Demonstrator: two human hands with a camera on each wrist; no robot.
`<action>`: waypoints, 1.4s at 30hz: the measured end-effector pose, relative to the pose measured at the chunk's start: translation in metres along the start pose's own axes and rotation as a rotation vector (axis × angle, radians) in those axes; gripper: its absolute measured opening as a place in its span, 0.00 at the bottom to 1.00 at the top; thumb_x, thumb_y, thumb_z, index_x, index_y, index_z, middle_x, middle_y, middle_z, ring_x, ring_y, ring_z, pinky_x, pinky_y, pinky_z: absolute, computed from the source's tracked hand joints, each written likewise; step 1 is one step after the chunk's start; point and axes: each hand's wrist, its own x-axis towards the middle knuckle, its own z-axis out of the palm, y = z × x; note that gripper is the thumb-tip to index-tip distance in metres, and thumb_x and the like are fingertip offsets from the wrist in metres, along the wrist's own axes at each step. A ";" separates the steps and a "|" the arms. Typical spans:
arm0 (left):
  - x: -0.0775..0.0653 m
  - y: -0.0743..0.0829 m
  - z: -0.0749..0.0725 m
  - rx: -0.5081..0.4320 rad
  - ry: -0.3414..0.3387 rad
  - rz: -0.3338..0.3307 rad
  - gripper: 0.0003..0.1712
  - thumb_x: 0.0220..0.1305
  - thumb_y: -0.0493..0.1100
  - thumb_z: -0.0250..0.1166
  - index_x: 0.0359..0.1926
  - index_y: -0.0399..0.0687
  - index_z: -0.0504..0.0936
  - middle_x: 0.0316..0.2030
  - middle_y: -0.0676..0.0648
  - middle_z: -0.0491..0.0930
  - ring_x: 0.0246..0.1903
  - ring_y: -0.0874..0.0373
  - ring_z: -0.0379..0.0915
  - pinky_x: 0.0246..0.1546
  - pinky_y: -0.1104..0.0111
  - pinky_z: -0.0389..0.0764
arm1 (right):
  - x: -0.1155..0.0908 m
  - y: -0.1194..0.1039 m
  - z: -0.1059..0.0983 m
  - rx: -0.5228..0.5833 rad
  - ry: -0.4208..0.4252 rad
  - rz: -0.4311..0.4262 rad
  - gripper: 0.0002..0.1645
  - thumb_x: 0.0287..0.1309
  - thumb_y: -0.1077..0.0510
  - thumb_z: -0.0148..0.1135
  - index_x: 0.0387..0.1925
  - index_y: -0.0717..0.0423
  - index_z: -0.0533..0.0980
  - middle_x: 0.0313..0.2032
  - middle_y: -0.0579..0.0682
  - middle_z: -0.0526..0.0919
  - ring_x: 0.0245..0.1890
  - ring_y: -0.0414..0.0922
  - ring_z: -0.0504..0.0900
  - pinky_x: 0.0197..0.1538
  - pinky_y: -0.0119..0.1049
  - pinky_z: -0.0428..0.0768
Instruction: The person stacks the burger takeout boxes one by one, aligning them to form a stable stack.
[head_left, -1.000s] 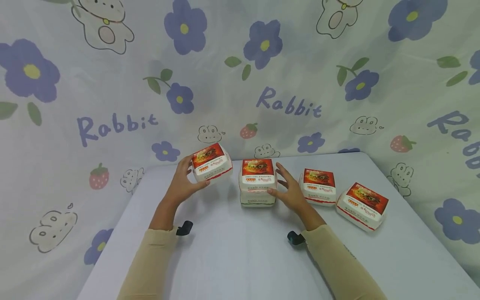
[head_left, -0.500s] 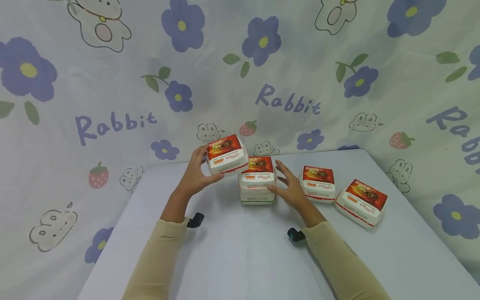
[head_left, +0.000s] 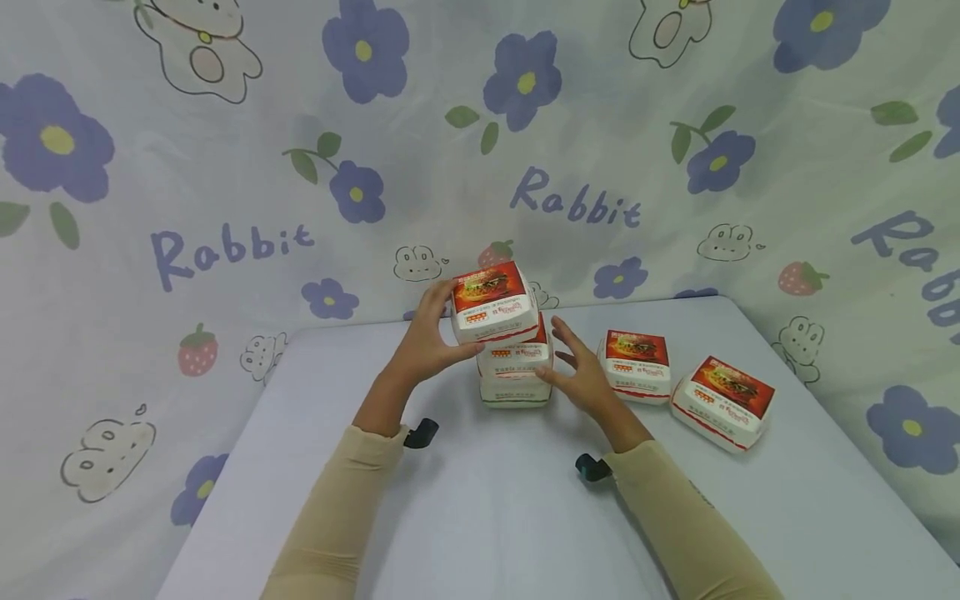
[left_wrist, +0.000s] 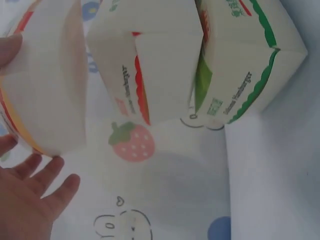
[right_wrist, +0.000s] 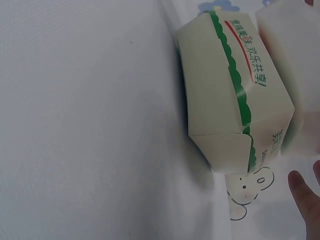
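Observation:
My left hand (head_left: 427,346) grips a white burger box (head_left: 495,307) with a red burger picture on its lid. The box is held slightly tilted over a stack of two, overlapping the top one in the head view. In that stack, a red-trimmed burger box (head_left: 504,365) sits on a green-trimmed burger box (right_wrist: 215,85). My right hand (head_left: 588,383) stands at the stack's right side with fingers spread, its thumb at the upper box's front corner. The left wrist view shows the held box's pale underside (left_wrist: 55,90) beside the two stacked boxes.
To the right, two more burger boxes, one straight (head_left: 636,379) and one angled (head_left: 723,408), rest on the white tabletop (head_left: 480,517). A curtain (head_left: 450,183) with rabbits, flowers and strawberries hangs right behind the table. A dark camera sits at each wrist.
My left hand has carried its burger box rightward and up, from beside the stack to over it. My right hand has stayed beside the stack.

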 end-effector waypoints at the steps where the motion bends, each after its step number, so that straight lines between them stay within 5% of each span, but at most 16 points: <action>1: 0.000 0.001 0.002 0.005 -0.007 -0.003 0.61 0.44 0.61 0.77 0.75 0.60 0.53 0.72 0.51 0.50 0.70 0.51 0.49 0.63 0.44 0.62 | 0.000 0.000 0.000 0.000 0.005 -0.010 0.56 0.50 0.38 0.71 0.74 0.22 0.48 0.74 0.44 0.54 0.71 0.52 0.58 0.63 0.56 0.68; 26: 0.002 0.007 0.021 0.030 -0.069 0.080 0.62 0.46 0.60 0.75 0.76 0.59 0.50 0.72 0.53 0.51 0.69 0.54 0.50 0.63 0.47 0.63 | 0.007 -0.006 -0.001 -0.028 0.019 -0.110 0.53 0.57 0.41 0.67 0.75 0.24 0.45 0.74 0.40 0.52 0.72 0.48 0.54 0.64 0.53 0.67; 42: 0.005 0.007 0.026 -0.083 -0.097 0.100 0.63 0.49 0.55 0.76 0.77 0.55 0.46 0.74 0.56 0.48 0.70 0.59 0.50 0.64 0.57 0.66 | 0.006 -0.005 -0.004 -0.055 0.053 -0.138 0.48 0.61 0.39 0.62 0.76 0.32 0.48 0.74 0.40 0.53 0.71 0.48 0.56 0.63 0.52 0.69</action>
